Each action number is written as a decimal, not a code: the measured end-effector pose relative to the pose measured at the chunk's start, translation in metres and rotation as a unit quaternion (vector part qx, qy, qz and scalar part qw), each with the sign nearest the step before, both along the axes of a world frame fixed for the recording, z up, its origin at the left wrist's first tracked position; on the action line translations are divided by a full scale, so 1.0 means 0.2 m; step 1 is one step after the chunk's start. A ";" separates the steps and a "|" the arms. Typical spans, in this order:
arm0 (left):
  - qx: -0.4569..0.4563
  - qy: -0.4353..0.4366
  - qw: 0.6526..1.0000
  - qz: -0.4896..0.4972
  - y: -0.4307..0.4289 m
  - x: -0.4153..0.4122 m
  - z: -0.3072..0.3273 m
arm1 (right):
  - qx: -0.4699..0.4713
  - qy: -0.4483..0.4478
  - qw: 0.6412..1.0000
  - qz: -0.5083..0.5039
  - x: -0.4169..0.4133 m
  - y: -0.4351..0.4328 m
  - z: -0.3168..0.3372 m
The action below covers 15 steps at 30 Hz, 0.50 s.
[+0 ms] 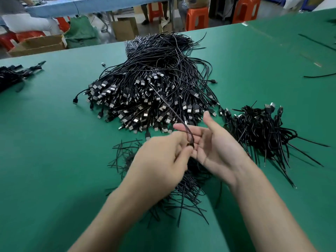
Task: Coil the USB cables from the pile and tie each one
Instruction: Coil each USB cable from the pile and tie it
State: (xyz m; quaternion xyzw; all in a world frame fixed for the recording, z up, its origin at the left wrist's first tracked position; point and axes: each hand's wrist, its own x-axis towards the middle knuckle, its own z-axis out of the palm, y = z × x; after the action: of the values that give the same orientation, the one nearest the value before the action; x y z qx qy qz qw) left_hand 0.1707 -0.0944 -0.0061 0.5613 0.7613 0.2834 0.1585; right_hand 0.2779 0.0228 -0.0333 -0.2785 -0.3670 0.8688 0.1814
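While the left hand pinches one end of a single USB cable, its grip clenched on that end, the right hand lies released, palm up, with the cable draped across its fingers. The cable runs back into the pile at the middle of the green table. Judged from here, wind even loops around the spread fingers and keep light tension so neighbours are not dragged out. Loose ties lie at the near edge beneath the hands; finished bundles sit toward the right edge. Beyond the far edge stand orange stools and cardboard boxes.
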 end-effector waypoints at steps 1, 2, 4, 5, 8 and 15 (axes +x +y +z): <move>0.008 0.013 1.000 -0.006 -0.04 0.02 -0.03 | -0.010 0.001 1.000 -0.003 -0.01 0.00 0.01; 0.020 0.024 0.999 -0.006 -0.07 0.03 -0.05 | -0.023 0.004 1.000 -0.013 -0.02 -0.01 0.02; 0.045 0.052 0.998 0.002 -0.11 0.03 -0.06 | -0.063 0.022 0.997 -0.033 -0.04 -0.03 0.02; 0.051 0.066 0.997 0.002 -0.12 0.02 -0.07 | -0.073 0.029 0.996 -0.037 -0.05 -0.04 0.03; 0.025 0.144 0.989 -0.026 -0.11 -0.01 -0.05 | -0.005 0.000 0.999 -0.039 -0.06 -0.05 0.05; 0.118 0.212 0.967 -0.073 0.05 -0.27 0.04 | 0.162 -0.039 0.986 0.026 0.06 -0.06 0.14</move>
State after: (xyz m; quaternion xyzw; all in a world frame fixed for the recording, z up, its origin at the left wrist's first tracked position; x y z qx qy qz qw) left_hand 0.1176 -0.0845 0.0020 0.6776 0.6954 0.2332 -0.0536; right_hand 0.2897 0.0116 -0.0050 -0.2693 -0.5171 0.7907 0.1866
